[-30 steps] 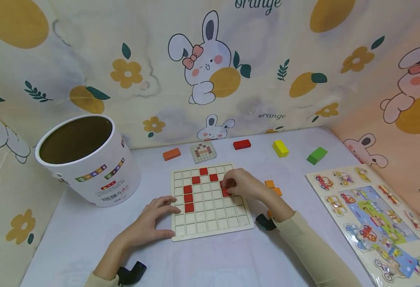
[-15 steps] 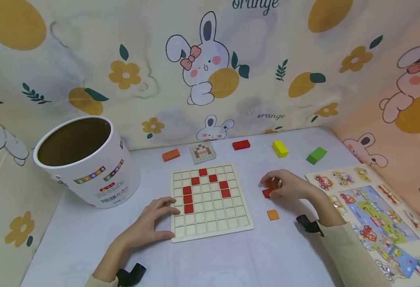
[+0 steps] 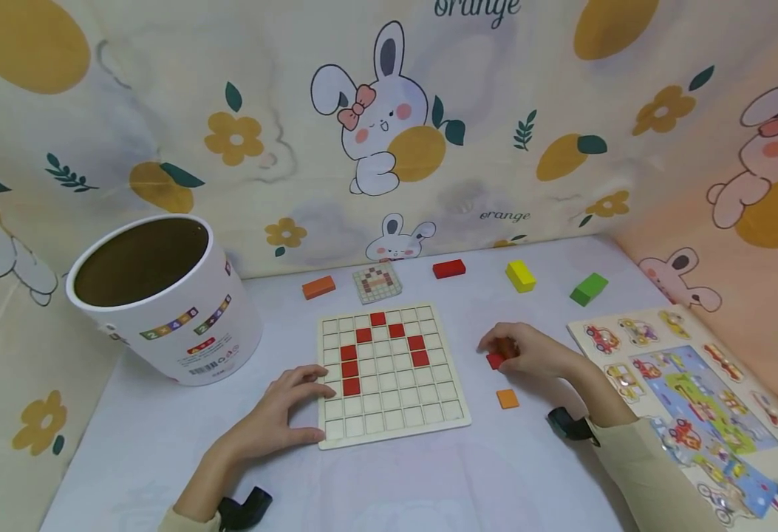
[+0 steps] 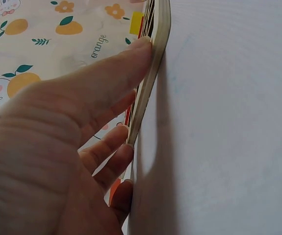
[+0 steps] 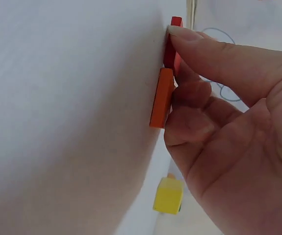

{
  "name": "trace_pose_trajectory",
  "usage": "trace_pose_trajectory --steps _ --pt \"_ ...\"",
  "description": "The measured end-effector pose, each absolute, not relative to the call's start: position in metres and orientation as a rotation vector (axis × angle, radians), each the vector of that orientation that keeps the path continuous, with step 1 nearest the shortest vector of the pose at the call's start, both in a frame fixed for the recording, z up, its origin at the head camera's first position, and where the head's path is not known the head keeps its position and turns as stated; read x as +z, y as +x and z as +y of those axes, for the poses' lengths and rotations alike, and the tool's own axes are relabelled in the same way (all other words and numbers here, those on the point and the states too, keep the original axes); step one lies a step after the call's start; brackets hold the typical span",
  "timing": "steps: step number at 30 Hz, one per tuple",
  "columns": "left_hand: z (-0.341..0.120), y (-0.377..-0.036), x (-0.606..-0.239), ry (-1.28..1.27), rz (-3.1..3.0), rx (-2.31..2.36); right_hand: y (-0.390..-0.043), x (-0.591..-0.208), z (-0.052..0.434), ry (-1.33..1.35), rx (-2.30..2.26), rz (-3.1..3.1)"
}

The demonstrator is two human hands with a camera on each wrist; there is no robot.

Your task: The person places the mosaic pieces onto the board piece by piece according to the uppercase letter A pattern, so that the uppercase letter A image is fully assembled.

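A pale square grid board (image 3: 394,399) lies on the table, with several red tiles (image 3: 349,369) set in an arch in its cells. My left hand (image 3: 265,417) rests along its left edge, thumb at the near corner; in the left wrist view the thumb and fingers touch the board's edge (image 4: 153,83). Right of the board, my right hand (image 3: 528,351) pinches a loose red tile (image 5: 172,46) close over the table. An orange tile (image 5: 162,98) sits beside it, against the curled fingers. Nearer lies another orange tile (image 3: 507,399).
Behind the board lie a small pattern card (image 3: 377,282), an orange block (image 3: 318,287), a red block (image 3: 449,269), a yellow block (image 3: 521,276) and a green block (image 3: 589,289). A white bucket (image 3: 196,332) stands left, a picture puzzle board (image 3: 601,362) right.
My right hand has left the board, where a red tile now shows in the right column, and moved right to the loose tiles, where it pinches another red one. The left hand stays put.
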State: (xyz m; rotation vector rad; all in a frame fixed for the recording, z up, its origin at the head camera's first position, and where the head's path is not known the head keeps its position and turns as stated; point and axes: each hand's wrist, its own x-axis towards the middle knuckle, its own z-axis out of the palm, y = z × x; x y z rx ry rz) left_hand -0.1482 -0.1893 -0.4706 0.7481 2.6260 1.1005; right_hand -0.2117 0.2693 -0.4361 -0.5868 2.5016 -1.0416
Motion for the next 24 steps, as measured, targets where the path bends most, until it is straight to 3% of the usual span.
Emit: trace_pose_trajectory --steps 14,24 --pt "-0.188 -0.149 -0.473 0.749 2.631 1.111 -0.213 -0.436 0.270 -0.672 -1.123 2.427" --pt "-0.189 -0.148 -0.472 0.731 2.629 1.107 -0.210 -0.420 0.210 -0.797 -1.114 2.375"
